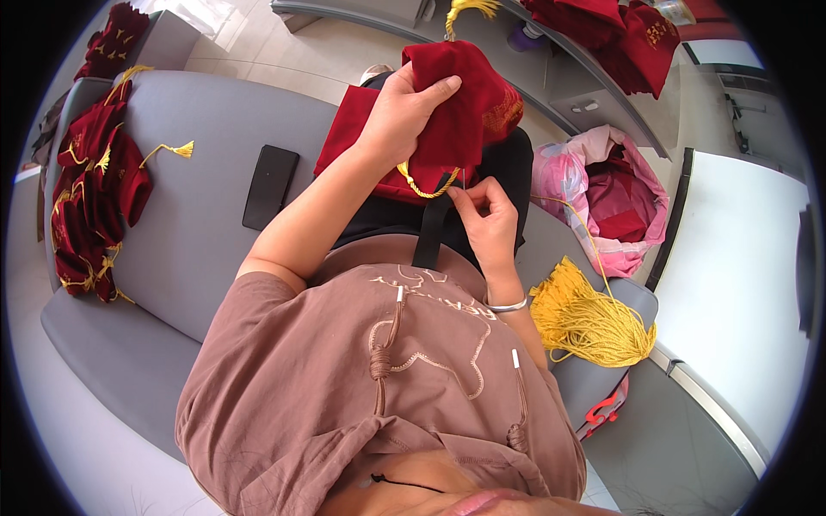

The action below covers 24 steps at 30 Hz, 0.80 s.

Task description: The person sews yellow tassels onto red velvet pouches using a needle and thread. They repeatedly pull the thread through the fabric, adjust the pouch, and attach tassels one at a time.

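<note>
A dark red velvet pouch [445, 129] with gold lettering lies over my lap, its fabric gripped in my left hand [403, 113]. Below that hand a yellow twisted cord [423, 192] curves along the fabric's edge. My right hand [487, 209] pinches something thin at the cord's end, beside a black strap [431, 232]; a thin upright metal piece, perhaps a needle or hook, shows just above the fingertips. A yellow tassel [455, 16] hangs past the far end of the cloth. To the right, a thick bundle of yellow tasselled cords [587, 316] rests on the sofa arm.
Several red pouches with yellow tassels [97, 200] are heaped on the grey sofa [206, 129] at left. A black phone [271, 187] lies nearer. A pink bag [629, 187] holding red cloth stands at right, below a grey table with more red cloth [639, 45].
</note>
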### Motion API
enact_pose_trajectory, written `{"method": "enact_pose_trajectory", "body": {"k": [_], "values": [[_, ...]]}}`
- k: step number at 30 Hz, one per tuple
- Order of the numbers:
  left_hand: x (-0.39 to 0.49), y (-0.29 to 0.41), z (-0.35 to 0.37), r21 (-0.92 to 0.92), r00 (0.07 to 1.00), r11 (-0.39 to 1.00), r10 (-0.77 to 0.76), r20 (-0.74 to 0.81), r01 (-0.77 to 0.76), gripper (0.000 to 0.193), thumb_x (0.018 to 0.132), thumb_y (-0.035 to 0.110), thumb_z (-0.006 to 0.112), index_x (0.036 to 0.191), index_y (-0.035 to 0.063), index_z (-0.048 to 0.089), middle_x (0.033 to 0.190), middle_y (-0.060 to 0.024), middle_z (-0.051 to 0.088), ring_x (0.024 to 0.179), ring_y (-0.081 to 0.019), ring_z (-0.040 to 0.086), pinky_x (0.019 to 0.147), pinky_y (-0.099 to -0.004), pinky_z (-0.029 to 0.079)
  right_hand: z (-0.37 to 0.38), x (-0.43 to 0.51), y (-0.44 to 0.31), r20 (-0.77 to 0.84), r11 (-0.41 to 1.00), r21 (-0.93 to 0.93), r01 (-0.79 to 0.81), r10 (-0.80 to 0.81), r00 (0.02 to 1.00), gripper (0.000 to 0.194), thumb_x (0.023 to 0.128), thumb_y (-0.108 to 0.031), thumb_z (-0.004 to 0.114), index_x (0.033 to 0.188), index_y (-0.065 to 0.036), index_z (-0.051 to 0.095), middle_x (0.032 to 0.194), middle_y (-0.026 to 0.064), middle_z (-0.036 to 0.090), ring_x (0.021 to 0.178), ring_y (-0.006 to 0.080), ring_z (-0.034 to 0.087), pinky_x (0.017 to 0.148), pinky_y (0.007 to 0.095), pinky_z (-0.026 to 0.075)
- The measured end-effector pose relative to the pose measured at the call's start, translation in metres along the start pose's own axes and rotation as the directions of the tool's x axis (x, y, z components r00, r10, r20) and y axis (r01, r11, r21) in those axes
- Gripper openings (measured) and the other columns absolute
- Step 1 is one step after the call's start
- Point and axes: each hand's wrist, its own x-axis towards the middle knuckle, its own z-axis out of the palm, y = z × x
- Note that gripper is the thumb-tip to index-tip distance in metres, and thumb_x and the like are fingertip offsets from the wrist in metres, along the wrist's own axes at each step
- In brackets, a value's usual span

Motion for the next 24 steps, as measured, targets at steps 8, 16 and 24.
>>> {"method": "enact_pose_trajectory", "body": {"k": [8, 16, 24], "values": [[0.017, 0.004, -0.011, 0.004, 0.990, 0.993, 0.119, -0.077, -0.119, 0.023, 0.088, 0.006, 0.065, 0.109, 0.0011, 0.057, 0.102, -0.0074, 0.067, 0.090, -0.0163, 0.066, 0.079, -0.0311, 0.057, -0.005, -0.011, 0.003, -0.024, 0.906, -0.363, 0.219, -0.244, 0.969, 0.026, 0.080, -0.006, 0.073, 0.069, -0.002, 0.049, 0.063, 0.0081, 0.051, 0.051, 0.0206, 0.051, 0.050, 0.0306, 0.041], [0.033, 0.036, -0.025, -0.154, 0.980, 0.972, 0.164, -0.109, -0.179, 0.026, 0.091, 0.005, 0.059, 0.116, 0.0082, 0.054, 0.103, -0.0098, 0.064, 0.092, -0.0256, 0.065, 0.078, -0.0404, 0.056, -0.030, -0.021, 0.004, 0.107, 0.982, -0.167, -0.084, 0.103, 0.989, 0.018, 0.088, -0.012, 0.068, 0.087, -0.002, 0.053, 0.069, 0.0038, 0.055, 0.060, 0.0113, 0.052, 0.055, 0.0258, 0.043], [0.051, 0.032, -0.040, -0.173, 0.983, 0.971, 0.146, -0.114, -0.164, 0.027, 0.091, 0.002, 0.055, 0.117, 0.0081, 0.054, 0.108, -0.0090, 0.062, 0.097, -0.0257, 0.063, 0.083, -0.0425, 0.055, -0.036, -0.004, 0.003, 0.117, 0.998, -0.054, 0.029, -0.023, 0.993, 0.019, 0.099, -0.016, 0.052, 0.095, -0.002, 0.063, 0.068, -0.0074, 0.042, 0.060, 0.0011, 0.034, 0.053, 0.0186, 0.028]]}}
